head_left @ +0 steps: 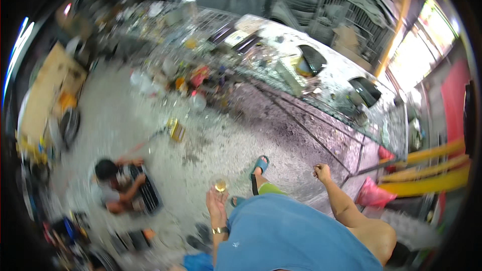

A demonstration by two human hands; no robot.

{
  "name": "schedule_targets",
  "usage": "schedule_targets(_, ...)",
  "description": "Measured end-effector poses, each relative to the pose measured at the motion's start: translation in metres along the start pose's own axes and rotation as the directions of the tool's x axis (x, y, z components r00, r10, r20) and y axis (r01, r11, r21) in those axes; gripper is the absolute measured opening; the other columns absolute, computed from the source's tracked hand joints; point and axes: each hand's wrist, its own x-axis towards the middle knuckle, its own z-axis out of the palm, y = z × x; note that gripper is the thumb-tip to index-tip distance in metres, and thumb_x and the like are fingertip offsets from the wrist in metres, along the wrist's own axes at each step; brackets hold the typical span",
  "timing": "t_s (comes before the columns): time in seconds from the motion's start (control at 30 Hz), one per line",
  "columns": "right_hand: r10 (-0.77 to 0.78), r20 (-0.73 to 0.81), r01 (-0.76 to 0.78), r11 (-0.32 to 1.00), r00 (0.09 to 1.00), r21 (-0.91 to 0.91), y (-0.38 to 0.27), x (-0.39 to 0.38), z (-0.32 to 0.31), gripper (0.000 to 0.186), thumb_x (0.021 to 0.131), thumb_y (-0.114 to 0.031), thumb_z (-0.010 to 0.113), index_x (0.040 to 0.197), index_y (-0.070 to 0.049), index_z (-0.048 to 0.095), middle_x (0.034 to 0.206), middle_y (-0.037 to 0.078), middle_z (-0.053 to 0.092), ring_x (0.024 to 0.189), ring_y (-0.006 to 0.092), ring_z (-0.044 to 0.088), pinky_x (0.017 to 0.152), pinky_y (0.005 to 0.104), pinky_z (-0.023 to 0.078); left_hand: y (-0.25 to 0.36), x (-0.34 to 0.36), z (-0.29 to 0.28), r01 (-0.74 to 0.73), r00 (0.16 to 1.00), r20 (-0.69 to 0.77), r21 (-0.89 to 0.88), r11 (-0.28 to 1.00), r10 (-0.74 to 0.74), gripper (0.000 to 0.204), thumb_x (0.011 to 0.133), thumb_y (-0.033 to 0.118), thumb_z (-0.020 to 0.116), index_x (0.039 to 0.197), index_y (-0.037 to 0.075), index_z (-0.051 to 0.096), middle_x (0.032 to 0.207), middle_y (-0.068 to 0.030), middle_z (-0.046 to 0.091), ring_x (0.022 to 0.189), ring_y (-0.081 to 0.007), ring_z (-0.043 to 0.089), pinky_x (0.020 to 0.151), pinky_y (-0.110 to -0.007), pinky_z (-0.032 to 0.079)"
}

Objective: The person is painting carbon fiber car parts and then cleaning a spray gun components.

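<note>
The fingers of your left hand [216, 204] hold a clear cup [220, 185] with something yellow in it, out over the floor [110, 105]. Your right hand [322, 172] hangs near the bench [281, 34], fingers curled, whether around anything I can't tell. Farther left, a person [109, 186] sits low at a dark panel [149, 188].

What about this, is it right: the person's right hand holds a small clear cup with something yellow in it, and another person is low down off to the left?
Not quite: the hand is wrong. The head view shows the person's left hand holding the small clear cup; the rest stands, including the other person.
</note>
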Motion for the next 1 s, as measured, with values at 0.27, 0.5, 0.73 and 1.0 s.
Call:
schedule_targets(0.27, 0.232, -0.377, -0.287, 0.953, 0.897, -0.097, 0.030, -0.061, -0.018, 0.019, 0.086, -0.024, 0.065, 0.089, -0.006, 0.071, 0.076, 0.013, 0.071, 0.071, 0.0286, 0.069, 0.068, 0.0406, 0.052, 0.007, 0.086, 0.057, 0.139, 0.967, 0.176, 0.241, 0.960, -0.184, 0.051, 0.101, 0.038, 0.050, 0.137, 0.002, 0.041, 0.137, -0.0138, 0.048, 0.120, -0.0290, 0.055, 0.098, -0.044, 0.051)
schedule_targets(0.5, 0.457, -0.451, -0.478, 0.875, 0.767, 0.075, 0.049, -0.057, 0.000, 0.022, 0.086, -0.021, 0.066, 0.090, 0.000, 0.068, 0.083, 0.020, 0.068, 0.083, 0.0377, 0.067, 0.073, 0.0450, 0.050, 0.027, 0.153, 0.159, 0.055, 0.926, 0.334, 0.343, 0.938, -0.176, 0.054, 0.100, 0.041, 0.052, 0.136, 0.002, 0.042, 0.132, -0.0139, 0.051, 0.114, -0.0266, 0.057, 0.097, -0.043, 0.051)
schedule_targets(0.73, 0.356, -0.558, -0.216, 0.929, 0.750, 0.302, 0.024, 0.057, 0.019, 0.026, 0.082, -0.021, 0.069, 0.083, 0.004, 0.065, 0.073, 0.020, 0.065, 0.068, 0.0303, 0.064, 0.065, 0.0414, 0.048, 0.016, 0.193, 0.256, 0.121, 0.875, 0.413, 0.320, 0.940, -0.253, 0.054, 0.100, 0.040, 0.053, 0.135, 0.000, 0.044, 0.126, -0.0140, 0.056, 0.109, -0.0257, 0.061, 0.095, -0.041, 0.051)
schedule_targets(1.0, 0.341, -0.315, 0.179, 0.377, 0.886, 0.909, -0.141, 0.141, -0.034, 0.018, 0.092, -0.022, 0.067, 0.102, -0.007, 0.069, 0.075, -0.003, 0.060, 0.062, 0.0040, 0.051, 0.052, 0.0213, 0.039, -0.001, 0.207, 0.322, 0.144, 0.806, 0.469, 0.436, 0.888, -0.361, 0.050, 0.101, 0.038, 0.052, 0.133, 0.000, 0.049, 0.130, -0.0165, 0.055, 0.115, -0.0273, 0.060, 0.097, -0.043, 0.053)
